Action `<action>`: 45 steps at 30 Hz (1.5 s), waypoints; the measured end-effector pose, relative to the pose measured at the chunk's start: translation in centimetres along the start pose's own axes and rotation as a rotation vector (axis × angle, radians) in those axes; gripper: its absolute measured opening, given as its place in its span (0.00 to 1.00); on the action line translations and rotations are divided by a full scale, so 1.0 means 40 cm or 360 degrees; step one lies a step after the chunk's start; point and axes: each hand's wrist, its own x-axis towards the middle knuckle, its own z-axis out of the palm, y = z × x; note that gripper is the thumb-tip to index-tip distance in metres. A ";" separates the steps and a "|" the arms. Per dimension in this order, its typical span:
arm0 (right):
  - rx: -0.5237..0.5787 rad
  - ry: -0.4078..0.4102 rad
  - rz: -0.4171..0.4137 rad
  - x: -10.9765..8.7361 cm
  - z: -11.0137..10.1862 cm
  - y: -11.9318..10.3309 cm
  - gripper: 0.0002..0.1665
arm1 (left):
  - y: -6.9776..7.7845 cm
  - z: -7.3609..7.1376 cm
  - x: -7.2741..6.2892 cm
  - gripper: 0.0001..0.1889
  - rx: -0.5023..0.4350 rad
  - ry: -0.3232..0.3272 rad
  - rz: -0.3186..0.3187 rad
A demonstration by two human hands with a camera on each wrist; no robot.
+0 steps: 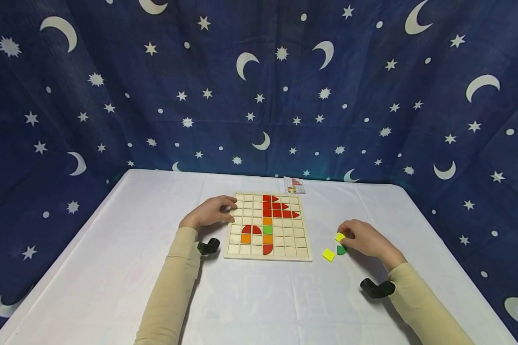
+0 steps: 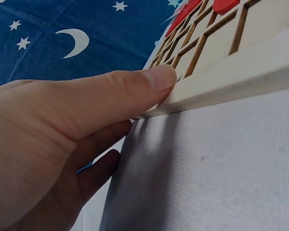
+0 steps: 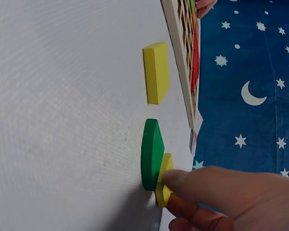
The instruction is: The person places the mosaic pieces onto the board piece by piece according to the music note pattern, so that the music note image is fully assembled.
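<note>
My left hand (image 1: pixel 211 211) rests at the left edge of a wooden grid board (image 1: pixel 237 255). Seen from the left wrist, the straight thumb (image 2: pixel 130 86) lies on the rim, with the other fingers beside it, partly hidden. Off the board's right side, my right hand (image 1: pixel 364 238) pinches a yellow square tile (image 3: pixel 167 166) between thumb and fingers, close over the cloth. A green rounded tile (image 3: pixel 151 154) sits against that yellow one, nearer the right wrist camera. Another yellow tile (image 1: pixel 328 255) lies flat between them and the board.
Red tiles (image 1: pixel 267 206) fill part of the board's upper middle, with orange, green and more red tiles below. Behind the board lies a small pattern card (image 1: pixel 294 185). A white cloth (image 1: pixel 259 302) covers the table, and a blue star-and-moon curtain (image 1: pixel 224 81) hangs around it.
</note>
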 end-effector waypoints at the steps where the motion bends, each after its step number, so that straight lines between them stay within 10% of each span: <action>1: -0.0005 0.0001 -0.0004 0.002 0.001 0.000 0.13 | 0.000 0.000 0.000 0.21 -0.0002 -0.0001 0.0001; 35: -0.0154 0.0121 -0.0072 0.019 0.023 0.004 0.16 | 0.000 0.001 0.006 0.22 0.0008 -0.0001 -0.0012; 45: -0.0122 0.0136 -0.0233 0.064 0.038 -0.073 0.16 | 0.000 0.002 0.004 0.22 -0.0018 -0.0009 -0.0064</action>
